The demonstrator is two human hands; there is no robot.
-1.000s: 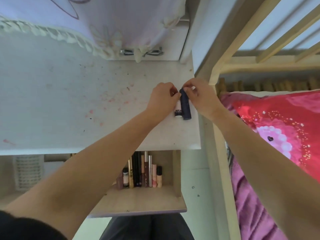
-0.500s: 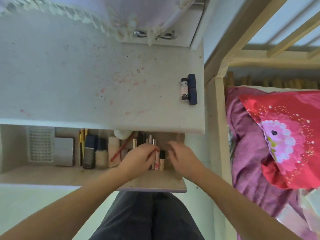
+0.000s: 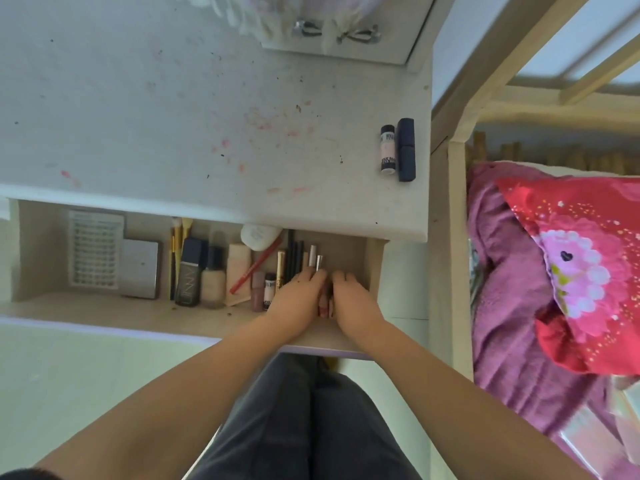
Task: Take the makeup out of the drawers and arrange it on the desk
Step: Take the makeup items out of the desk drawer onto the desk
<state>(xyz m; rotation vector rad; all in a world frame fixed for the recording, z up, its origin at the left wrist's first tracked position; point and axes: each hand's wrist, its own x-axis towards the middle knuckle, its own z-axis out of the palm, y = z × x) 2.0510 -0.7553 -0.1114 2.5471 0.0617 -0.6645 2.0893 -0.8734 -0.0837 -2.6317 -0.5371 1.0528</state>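
An open drawer [image 3: 104,311] under the white desk [image 3: 173,116] holds a row of makeup: foundation bottles [image 3: 199,275], a red pencil [image 3: 254,268], slim tubes and liners [image 3: 294,254]. My left hand [image 3: 299,296] curls over silver-capped tubes [image 3: 316,260] at the row's right end. Beside it, my right hand [image 3: 353,299] curls down into the drawer; what lies under it is hidden. A pink tube end [image 3: 323,308] shows between the hands. On the desk's right edge lie a pale pink tube [image 3: 388,148] and a dark blue tube [image 3: 406,150], side by side.
A white ribbed tray [image 3: 95,249] and a grey compact [image 3: 140,268] sit at the drawer's left. A wooden bed frame [image 3: 457,202] with a red pillow [image 3: 588,265] stands right of the desk. A cloth-draped mirror [image 3: 339,32] is at the back.
Both hands left the two tubes on the desk and dropped into the drawer. They have since closed in together on the tubes at the row's right end.
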